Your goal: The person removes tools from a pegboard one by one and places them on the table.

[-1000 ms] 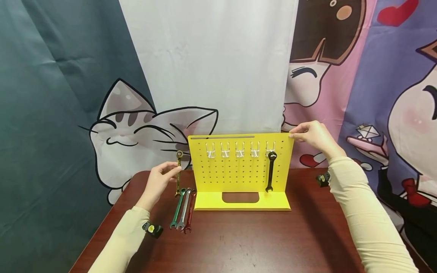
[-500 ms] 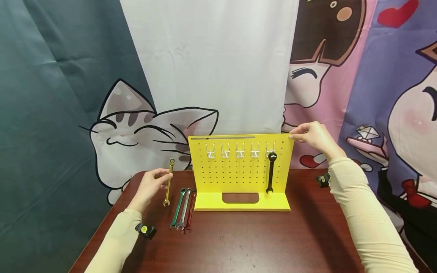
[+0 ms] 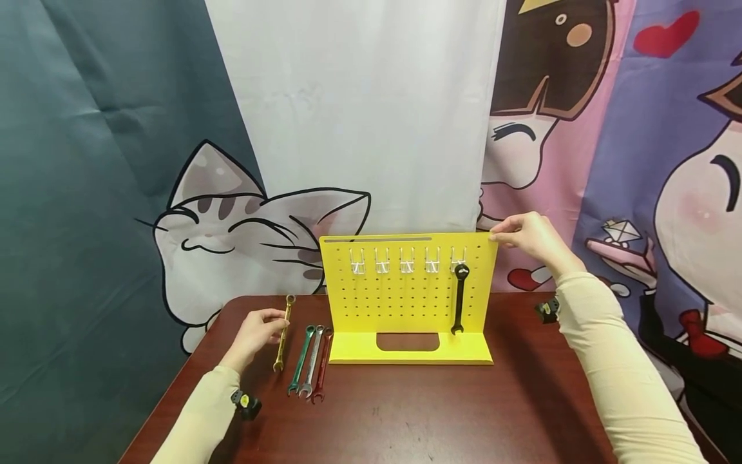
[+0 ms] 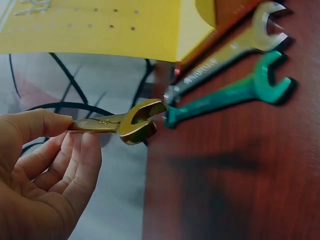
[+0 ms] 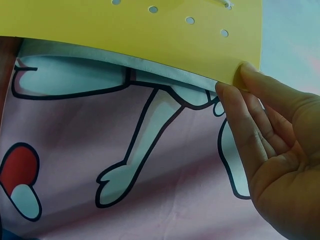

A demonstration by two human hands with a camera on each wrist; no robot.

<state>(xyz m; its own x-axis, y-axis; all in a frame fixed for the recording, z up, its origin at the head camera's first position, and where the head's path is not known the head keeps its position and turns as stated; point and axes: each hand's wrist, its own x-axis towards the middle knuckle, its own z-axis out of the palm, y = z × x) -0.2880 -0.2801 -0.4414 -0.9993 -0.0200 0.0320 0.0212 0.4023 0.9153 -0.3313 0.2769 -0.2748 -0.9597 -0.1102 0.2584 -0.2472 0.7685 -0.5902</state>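
In the head view my left hand (image 3: 255, 335) pinches a gold combination wrench (image 3: 283, 338) between thumb and fingers, left of three wrenches lying on the table. In the left wrist view the open end of the gold wrench (image 4: 140, 122) points toward the green wrench (image 4: 230, 92). Beside the green one lie a silver wrench (image 3: 312, 362) and a red wrench (image 3: 322, 366). My right hand (image 3: 536, 240) pinches the upper right corner of the yellow pegboard (image 3: 406, 306); the right wrist view shows thumb and fingers on either side of its edge (image 5: 235, 72).
Several metal hooks (image 3: 407, 265) run in a row across the pegboard. From the rightmost hangs a black wrench (image 3: 460, 299). The brown table (image 3: 417, 412) stretches in front, and a printed curtain (image 3: 371, 116) hangs behind.
My left hand has carried the gold wrench left and down, from near the board's edge to low beside the green wrench. My right hand keeps its grip on the board's corner.
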